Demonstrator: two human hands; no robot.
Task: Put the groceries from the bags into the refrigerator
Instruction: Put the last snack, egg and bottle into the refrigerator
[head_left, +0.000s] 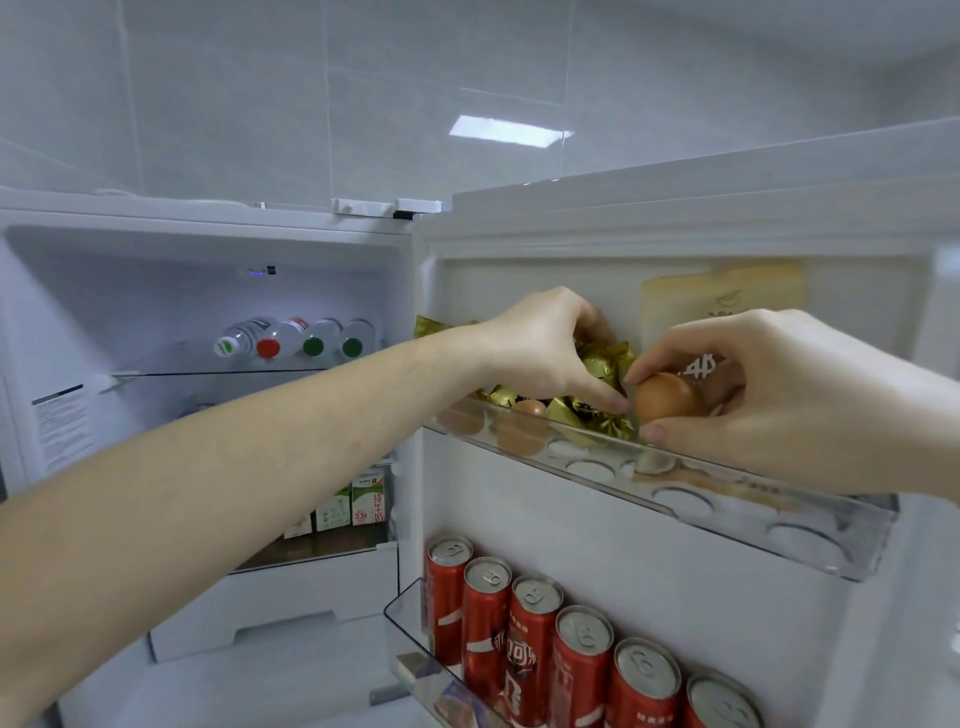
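Right hand (769, 395): pinching a brown egg (666, 397) between thumb and fingertips, holding it just above the clear door shelf (753, 499) at the top of the open refrigerator door. Left hand (545, 343): reaching across from the left, fingers curled down onto gold foil packets (597, 410), thumb tip lying close beside the egg; gripping or merely pressing the foil aside, cannot tell.

Door shelf: holding round egg wells along its floor, several showing bare toward the right; two further eggs (519, 426) sitting at the left end beside the foil. Tan pouch (722, 301) standing behind the hands.

Lower door rack: carrying a row of red cans (535, 623). Main compartment: storing bottles (291, 340) lying on the top glass shelf, cartons (358, 501) lower down.

Step judged: seating the egg in a free well.

Risks judged: cracking the shell by knocking it on the shelf's front lip or squeezing too hard; setting it on crumpled foil rather than in a well, leaving it rolling when the door swings; foil springing back and nudging it off.
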